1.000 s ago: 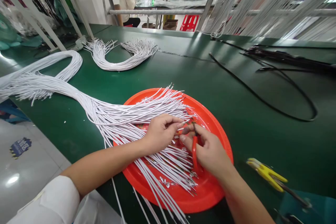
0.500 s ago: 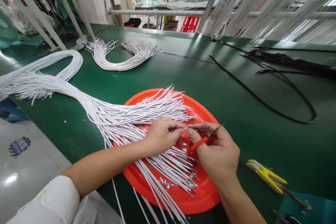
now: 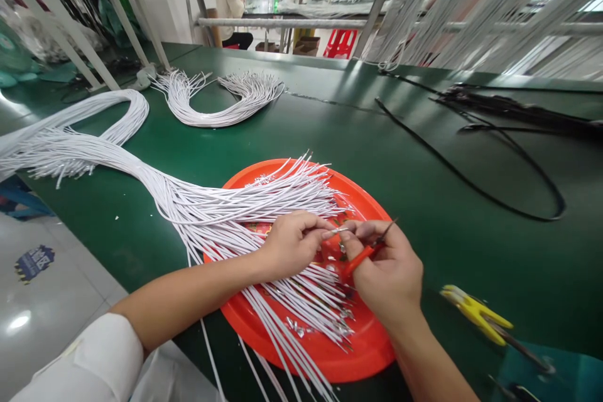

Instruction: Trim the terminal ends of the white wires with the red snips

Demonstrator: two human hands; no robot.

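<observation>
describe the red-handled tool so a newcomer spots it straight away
On the green table sits a red tray with white cables across it. Over its right side, the right hand holds the red-handled tool. Its red handle and dark tip set it apart from the yellow tool on the table further right.

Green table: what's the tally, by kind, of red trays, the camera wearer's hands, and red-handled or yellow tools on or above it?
Red tray: 1
Hands: 2 (left hand, right hand)
Tools: 2 (red-handled tool, yellow tool)
Total: 5
</observation>
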